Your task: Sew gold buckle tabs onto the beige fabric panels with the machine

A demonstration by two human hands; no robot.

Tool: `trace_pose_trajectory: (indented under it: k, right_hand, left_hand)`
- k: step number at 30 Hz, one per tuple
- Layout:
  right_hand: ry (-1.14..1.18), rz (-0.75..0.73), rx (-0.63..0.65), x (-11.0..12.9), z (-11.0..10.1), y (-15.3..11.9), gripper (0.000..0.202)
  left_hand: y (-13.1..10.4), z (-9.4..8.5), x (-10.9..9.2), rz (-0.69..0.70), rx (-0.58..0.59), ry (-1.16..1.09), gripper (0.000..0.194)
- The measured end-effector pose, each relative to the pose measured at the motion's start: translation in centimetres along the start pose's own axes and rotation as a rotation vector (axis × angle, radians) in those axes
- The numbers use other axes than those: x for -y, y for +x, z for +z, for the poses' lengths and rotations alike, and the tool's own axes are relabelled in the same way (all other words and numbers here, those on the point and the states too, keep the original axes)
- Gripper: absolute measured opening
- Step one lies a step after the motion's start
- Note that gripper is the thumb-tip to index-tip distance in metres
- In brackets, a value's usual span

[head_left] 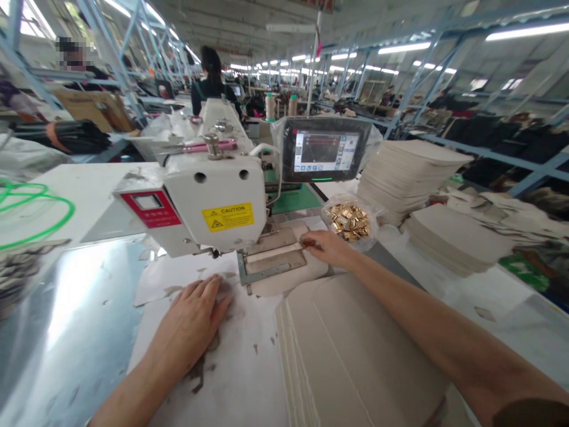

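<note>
A white sewing machine head with a yellow caution label stands over the work area. Below and right of it, a metal clamp frame lies on a beige panel. My right hand is at the frame's right end, its fingers pinched together; what they hold is too small to name. On the white sheet left of the frame, my left hand rests palm down with its fingers laid out. A dark flat piece shows partly beneath it. A stack of beige panels sits in front of the frame.
A bag of gold metal pieces is beyond my right hand, below a lit control screen. Tall beige stacks stand to the right. Green tubing loops at the left. Another person sits beyond the machine.
</note>
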State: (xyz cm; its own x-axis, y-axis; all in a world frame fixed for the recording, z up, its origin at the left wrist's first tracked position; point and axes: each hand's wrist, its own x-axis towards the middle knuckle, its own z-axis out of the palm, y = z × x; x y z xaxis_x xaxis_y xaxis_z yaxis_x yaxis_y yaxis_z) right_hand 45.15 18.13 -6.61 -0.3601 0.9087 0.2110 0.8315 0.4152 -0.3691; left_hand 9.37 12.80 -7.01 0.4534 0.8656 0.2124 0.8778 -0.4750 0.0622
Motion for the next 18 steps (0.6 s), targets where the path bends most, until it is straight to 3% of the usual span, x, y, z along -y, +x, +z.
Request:
trace_pose_trajectory:
  k: [6, 10, 14, 18]
  right_hand:
    - [-0.221, 0.152, 0.087, 0.9, -0.6, 0.5, 0.034]
    - [-0.237, 0.349, 0.218, 2.4, -1.8, 1.9, 0.029]
    - [-0.203, 0.422, 0.342, 3.9, -3.3, 2.8, 0.019]
    - [-0.064, 0.483, 0.248, 3.6, -5.0, 2.8, 0.022]
  left_hand:
    - [1.1, -1.2, -1.0, -0.041, 0.055, 0.097, 0.044]
    - [2.5, -1.4, -1.6, -0.032, 0.085, 0.120, 0.039]
    - [3.1, -1.5, -1.4, -0.096, 0.077, 0.021, 0.041]
    - [2.8, -1.4, -1.0, -0.150, 0.000, -0.145, 0.042]
